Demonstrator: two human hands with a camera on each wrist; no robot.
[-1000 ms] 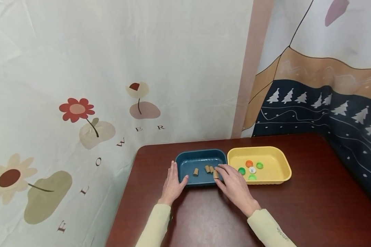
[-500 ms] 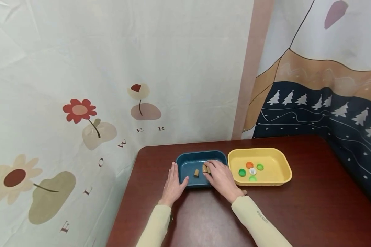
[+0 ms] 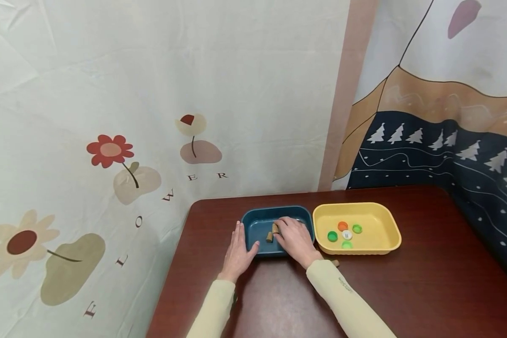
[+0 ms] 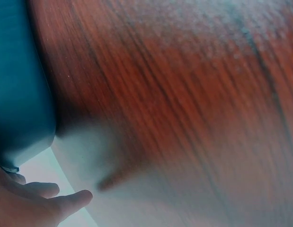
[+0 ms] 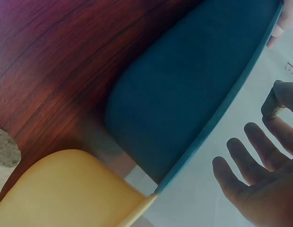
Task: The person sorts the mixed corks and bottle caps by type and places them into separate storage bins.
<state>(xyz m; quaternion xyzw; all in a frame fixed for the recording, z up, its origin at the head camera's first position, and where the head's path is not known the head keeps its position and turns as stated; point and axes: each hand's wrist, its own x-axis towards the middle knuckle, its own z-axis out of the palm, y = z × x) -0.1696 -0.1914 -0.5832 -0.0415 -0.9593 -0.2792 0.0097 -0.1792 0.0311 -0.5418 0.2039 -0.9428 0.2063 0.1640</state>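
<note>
A blue tray (image 3: 257,213) stands on the table, with my left hand (image 3: 236,256) at its left rim, fingers straight and thumb spread over the front corner. In the left wrist view that hand's fingers (image 4: 66,202) show beside the tray wall (image 4: 18,80). My right hand (image 3: 296,240) reaches into the tray from the right. Its thumb and index finger pinch a cork (image 5: 270,105), and the other fingers are spread. Another cork (image 3: 269,237) lies in the tray, just left of the pinched one. A further cork (image 5: 5,153) is on the table, partly behind my right sleeve in the head view.
To the right of the blue tray stands a yellow tray (image 3: 380,225), close beside it. It holds several bottle caps, among them an orange cap (image 3: 342,226), a white cap (image 3: 347,234) and a green cap (image 3: 332,236). A printed fabric wall (image 3: 253,117) rises behind the table.
One cork went from the right hand to the table in front of the yellow tray. The right hand then moved left into the blue tray and took hold of another cork. The left hand stayed put.
</note>
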